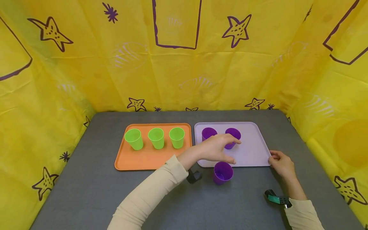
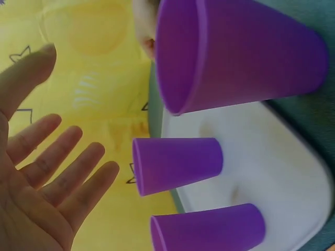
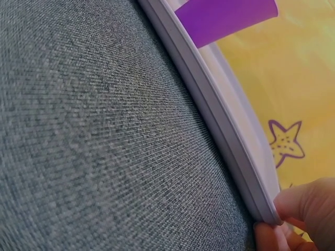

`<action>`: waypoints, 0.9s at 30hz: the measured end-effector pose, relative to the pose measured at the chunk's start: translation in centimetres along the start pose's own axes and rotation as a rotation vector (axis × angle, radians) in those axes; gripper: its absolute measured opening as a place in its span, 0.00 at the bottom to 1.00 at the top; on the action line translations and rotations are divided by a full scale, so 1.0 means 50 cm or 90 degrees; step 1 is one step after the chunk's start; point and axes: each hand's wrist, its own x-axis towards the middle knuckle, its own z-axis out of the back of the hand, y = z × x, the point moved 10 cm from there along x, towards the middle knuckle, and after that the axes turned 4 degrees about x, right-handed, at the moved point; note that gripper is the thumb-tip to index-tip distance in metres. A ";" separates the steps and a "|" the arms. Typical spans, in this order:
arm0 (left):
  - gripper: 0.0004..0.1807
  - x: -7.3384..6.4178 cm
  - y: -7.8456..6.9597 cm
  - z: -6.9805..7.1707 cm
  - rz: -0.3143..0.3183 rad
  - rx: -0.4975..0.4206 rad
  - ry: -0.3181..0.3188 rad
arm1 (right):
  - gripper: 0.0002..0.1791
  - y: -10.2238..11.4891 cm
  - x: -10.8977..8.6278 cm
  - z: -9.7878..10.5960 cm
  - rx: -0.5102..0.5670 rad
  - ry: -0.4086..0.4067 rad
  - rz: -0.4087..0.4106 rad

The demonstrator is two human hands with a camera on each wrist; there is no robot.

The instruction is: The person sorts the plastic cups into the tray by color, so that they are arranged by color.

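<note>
My left hand (image 1: 214, 148) reaches over the front of the lavender tray (image 1: 254, 147), fingers spread and relaxed, nothing in its grasp. Two purple cups, a left one (image 1: 209, 131) and a right one (image 1: 233, 132), stand upright on that tray, partly hidden behind this hand. A third purple cup (image 1: 222, 174) is upright on the table in front of the tray, just below the left hand; it looms large (image 2: 251, 57) in the left wrist view. At the tray's front right corner, my right hand (image 1: 283, 164) pinches the rim between thumb (image 3: 301, 201) and fingers.
To the left lies an orange tray (image 1: 129, 163) holding three upright green cups, a left (image 1: 134, 140), a middle (image 1: 156, 139) and a right one (image 1: 177, 138). Dark grey cloth covers the table (image 1: 86, 182). Yellow patterned curtain (image 1: 178, 80) encloses the back and sides.
</note>
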 end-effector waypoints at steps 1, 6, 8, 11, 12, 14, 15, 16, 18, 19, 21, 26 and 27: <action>0.34 -0.006 0.000 -0.005 -0.002 -0.008 0.003 | 0.21 0.000 0.000 0.001 0.000 -0.002 0.001; 0.36 -0.032 -0.001 -0.029 -0.019 -0.028 0.021 | 0.21 0.001 -0.002 0.000 -0.003 -0.001 0.003; 0.36 -0.042 0.002 -0.042 -0.024 -0.033 0.029 | 0.21 0.002 -0.002 0.000 -0.006 0.001 0.004; 0.37 -0.056 0.011 -0.063 -0.019 -0.047 0.042 | 0.21 0.003 -0.002 -0.001 -0.007 0.006 0.007; 0.38 -0.060 0.014 -0.070 -0.017 -0.054 0.046 | 0.21 0.004 -0.002 -0.001 -0.006 0.007 0.007; 0.39 -0.067 0.018 -0.082 -0.020 -0.061 0.053 | 0.21 0.004 -0.002 -0.002 -0.004 0.009 0.006; 0.40 -0.070 0.019 -0.088 -0.025 -0.064 0.055 | 0.21 0.003 -0.001 -0.002 -0.003 0.010 0.005; 0.41 -0.072 0.019 -0.093 -0.031 -0.065 0.057 | 0.21 0.003 -0.001 -0.002 -0.002 0.011 0.004; 0.42 -0.076 0.019 -0.102 -0.045 -0.066 0.056 | 0.21 0.002 -0.001 -0.003 0.000 0.011 0.001; 0.43 -0.078 0.018 -0.105 -0.052 -0.065 0.054 | 0.21 0.002 -0.001 -0.003 0.001 0.010 0.000; 0.44 -0.081 0.017 -0.110 -0.059 -0.067 0.048 | 0.21 0.003 -0.001 -0.003 0.000 0.008 -0.001; 0.43 -0.088 0.029 -0.122 -0.038 -0.075 0.035 | 0.21 0.005 -0.002 -0.002 -0.006 0.006 0.001; 0.42 -0.088 0.033 -0.125 -0.032 -0.077 0.031 | 0.21 0.005 -0.002 -0.002 -0.007 0.006 0.002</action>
